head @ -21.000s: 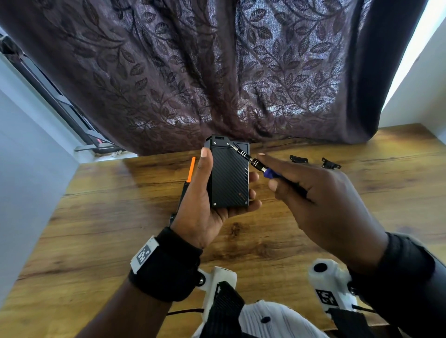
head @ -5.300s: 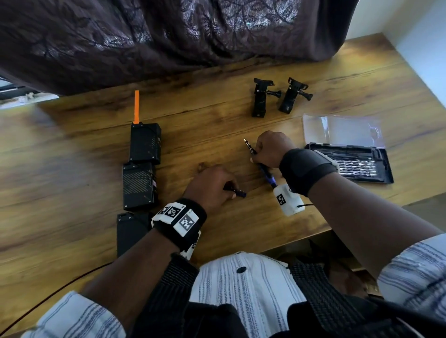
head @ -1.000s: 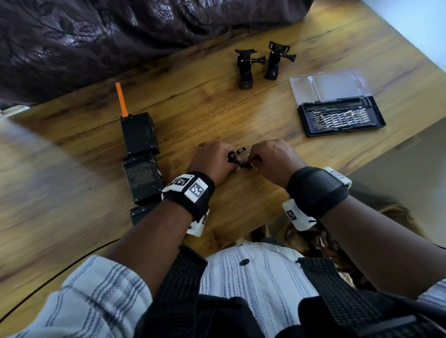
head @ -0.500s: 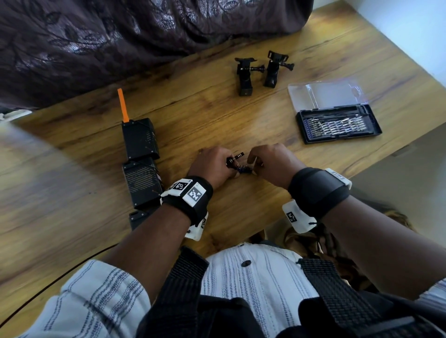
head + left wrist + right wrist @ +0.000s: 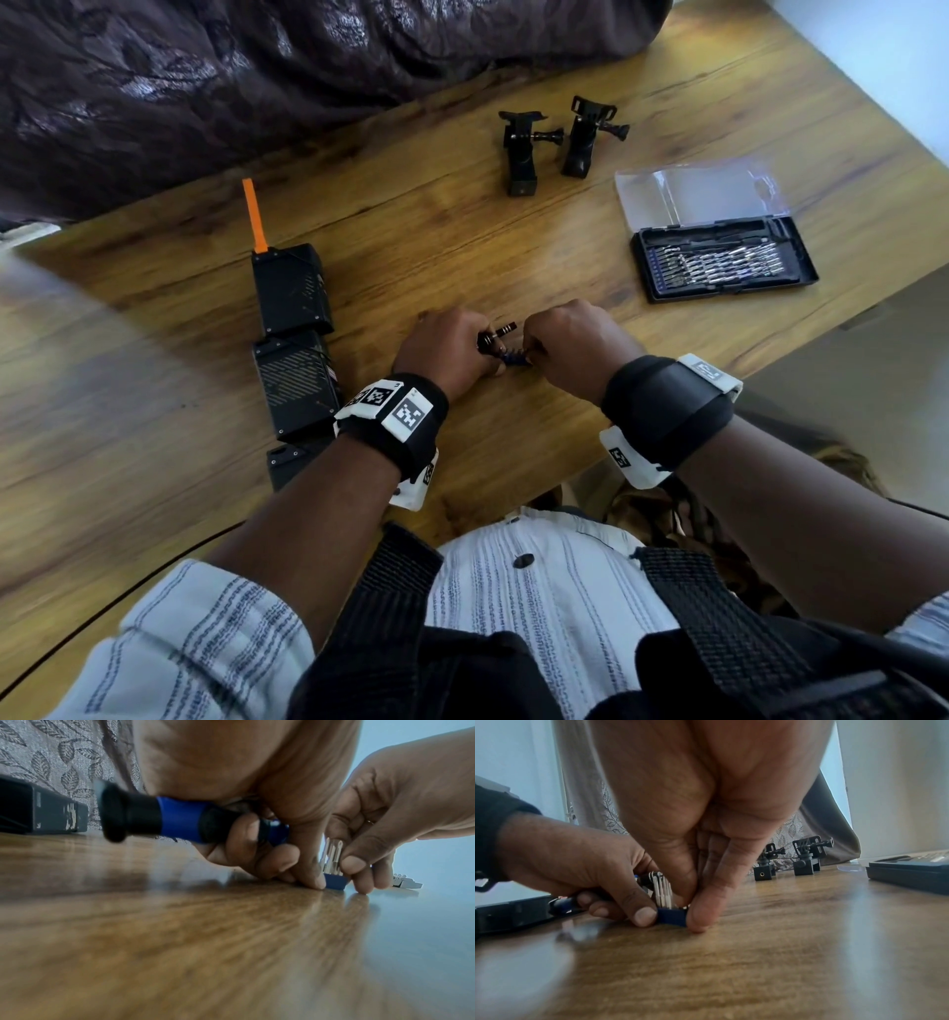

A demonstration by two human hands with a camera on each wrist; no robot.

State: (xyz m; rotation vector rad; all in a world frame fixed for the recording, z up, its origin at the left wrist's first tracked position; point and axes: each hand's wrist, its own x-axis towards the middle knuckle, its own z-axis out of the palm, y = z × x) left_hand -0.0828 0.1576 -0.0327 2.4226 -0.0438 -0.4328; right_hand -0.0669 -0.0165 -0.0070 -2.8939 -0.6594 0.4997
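Two grips: the left grip (image 5: 441,352) and right grip (image 5: 570,349) meet knuckle to knuckle low on the tabletop (image 5: 513,246), at the centre of the head view.
Left grip: fingers are clenched round the driver (image 5: 164,819), and the thumb tip presses the left end of the bit block (image 5: 672,915).
Right grip: thumb and forefinger pinch the block's right end, with one fingertip down on the wood.
Driver axis: it lies nearly level with the tabletop. In the left wrist view the black cap points to the left of the frame. In the head view the metal shaft sticks out of the fist toward the upper right.
Bit block: a small blue piece sits flat on the tabletop between the two thumbs, with silver bits standing upright in it.
Surroundings: black boxes (image 5: 292,288) lie in a column at centre left, two mounts (image 5: 521,154) at upper centre, and an open bit case (image 5: 724,262) at right.
Change: about five seconds ago the right grip held the driver, with the shaft aimed to the upper left. It now sits in the left grip. Over the last second the pose has barely altered.
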